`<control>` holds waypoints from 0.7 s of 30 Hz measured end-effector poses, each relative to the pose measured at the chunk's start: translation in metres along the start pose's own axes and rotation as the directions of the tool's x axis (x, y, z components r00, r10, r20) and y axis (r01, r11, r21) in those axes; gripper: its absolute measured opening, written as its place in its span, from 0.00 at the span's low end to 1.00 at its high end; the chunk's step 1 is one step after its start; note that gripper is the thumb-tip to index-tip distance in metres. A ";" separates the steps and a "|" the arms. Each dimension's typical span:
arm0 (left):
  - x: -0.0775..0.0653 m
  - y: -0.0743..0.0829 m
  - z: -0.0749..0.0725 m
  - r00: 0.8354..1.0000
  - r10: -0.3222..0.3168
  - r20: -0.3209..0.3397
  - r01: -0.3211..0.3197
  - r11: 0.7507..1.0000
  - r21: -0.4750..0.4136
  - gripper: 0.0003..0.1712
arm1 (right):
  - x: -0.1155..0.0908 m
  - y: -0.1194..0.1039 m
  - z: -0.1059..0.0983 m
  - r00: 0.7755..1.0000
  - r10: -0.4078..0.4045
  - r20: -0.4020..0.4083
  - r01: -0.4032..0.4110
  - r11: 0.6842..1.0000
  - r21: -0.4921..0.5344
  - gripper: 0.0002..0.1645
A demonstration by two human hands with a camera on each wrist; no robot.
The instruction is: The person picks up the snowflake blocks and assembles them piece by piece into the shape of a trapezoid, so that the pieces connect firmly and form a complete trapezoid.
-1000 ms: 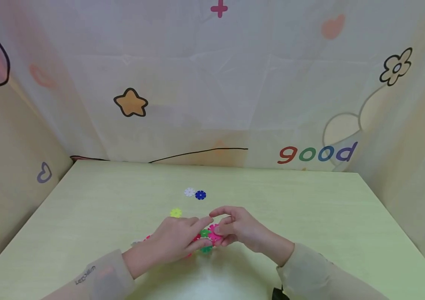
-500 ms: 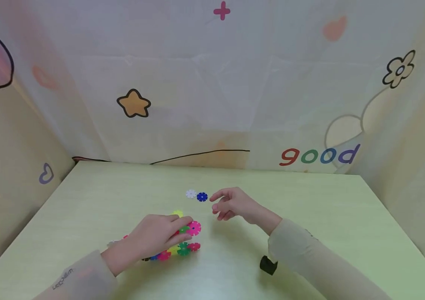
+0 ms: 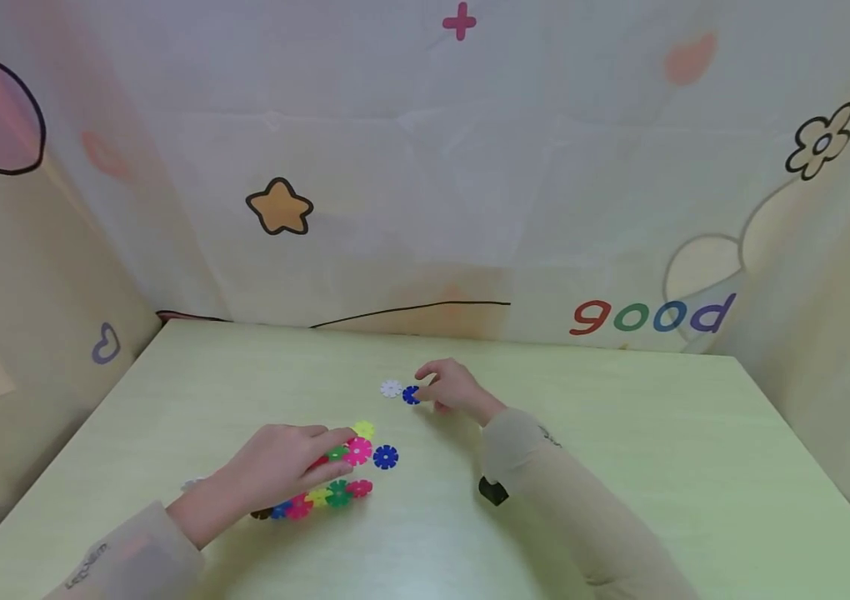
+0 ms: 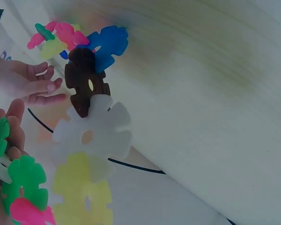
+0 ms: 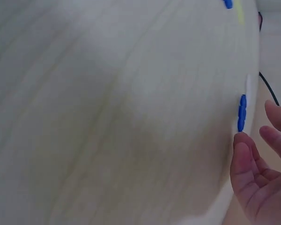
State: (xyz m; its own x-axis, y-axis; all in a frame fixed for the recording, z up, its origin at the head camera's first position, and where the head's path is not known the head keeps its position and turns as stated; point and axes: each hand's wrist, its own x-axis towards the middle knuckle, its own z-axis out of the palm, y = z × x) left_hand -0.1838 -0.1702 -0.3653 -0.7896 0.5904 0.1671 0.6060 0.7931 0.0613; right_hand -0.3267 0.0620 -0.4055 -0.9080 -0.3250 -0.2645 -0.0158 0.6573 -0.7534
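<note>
In the head view my left hand (image 3: 275, 458) holds a chain of linked plastic flower discs (image 3: 317, 498) above the table. Pink, green, yellow, blue and brown discs show below it. Up close in the left wrist view, a brown disc (image 4: 88, 80), a white disc (image 4: 93, 133) and a yellow disc (image 4: 82, 190) are slotted together, and green discs (image 4: 24, 180) lie against the fingers. Farther back, my right hand (image 3: 455, 390) pinches the near edge of a dark blue disc (image 3: 411, 395), thumb and finger at its rim in the right wrist view.
A white disc (image 3: 391, 389) lies beside the blue one. Closer in, another blue disc (image 3: 386, 457) and a yellow disc (image 3: 363, 429) are near the left hand. A small black object (image 3: 493, 492) sits under the right sleeve. A patterned curtain (image 3: 395, 167) borders the table.
My right hand has moved away from the chain to the blue disc at the back. My left hand has drawn the chain leftward, and a second blue disc has come into sight.
</note>
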 end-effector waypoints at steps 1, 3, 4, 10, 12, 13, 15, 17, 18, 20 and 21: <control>0.000 -0.001 0.000 1.000 -0.002 -0.002 0.002 1.000 0.002 0.23 | 0.002 0.001 0.002 1.000 0.000 -0.005 0.000 1.000 -0.028 0.21; -0.001 -0.002 0.000 1.000 -0.008 -0.001 0.008 1.000 0.001 0.23 | 0.005 0.001 0.006 1.000 0.001 -0.013 -0.002 0.997 -0.082 0.23; -0.001 -0.002 0.000 1.000 -0.009 -0.001 0.009 1.000 0.000 0.23 | 0.007 0.001 0.008 1.000 0.003 -0.016 -0.004 0.994 -0.107 0.23; -0.002 -0.002 0.000 1.000 -0.026 0.014 0.027 1.000 -0.010 0.23 | 0.009 0.001 0.012 0.999 -0.020 -0.050 0.008 0.973 -0.229 0.19; -0.002 -0.001 -0.001 0.999 -0.035 0.028 0.035 0.999 -0.013 0.24 | 0.010 0.002 0.012 0.998 -0.028 -0.056 0.014 0.971 -0.238 0.17; -0.002 -0.001 -0.001 0.999 -0.038 0.032 0.038 0.999 -0.015 0.24 | 0.010 0.002 0.013 0.998 -0.032 -0.056 0.018 0.970 -0.241 0.17; -0.003 -0.001 -0.002 0.998 -0.043 0.040 0.044 0.999 -0.017 0.24 | 0.008 0.003 0.013 0.998 -0.023 -0.056 0.009 0.973 -0.232 0.16; -0.003 -0.001 -0.002 0.998 -0.045 0.043 0.045 0.999 -0.021 0.24 | 0.006 0.005 0.012 0.999 -0.016 -0.045 0.006 0.975 -0.221 0.14; -0.003 -0.001 -0.002 0.998 -0.044 0.044 0.045 0.999 -0.022 0.24 | 0.004 0.006 0.012 0.999 -0.013 -0.035 0.005 0.976 -0.218 0.13; -0.003 -0.001 -0.003 0.998 -0.040 0.040 0.041 0.999 -0.027 0.24 | -0.001 0.009 0.011 1.000 -0.006 -0.007 0.004 0.978 -0.210 0.12; -0.003 -0.001 -0.003 0.999 -0.037 0.038 0.039 0.999 -0.029 0.24 | -0.005 0.010 0.010 1.000 -0.012 0.011 0.014 0.977 -0.212 0.12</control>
State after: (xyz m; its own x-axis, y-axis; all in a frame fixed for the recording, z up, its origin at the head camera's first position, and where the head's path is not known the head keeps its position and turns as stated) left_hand -0.1815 -0.1736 -0.3631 -0.8148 0.5655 0.1276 0.5776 0.8107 0.0958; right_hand -0.3183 0.0633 -0.4175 -0.9031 -0.3403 -0.2618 -0.1172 0.7820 -0.6122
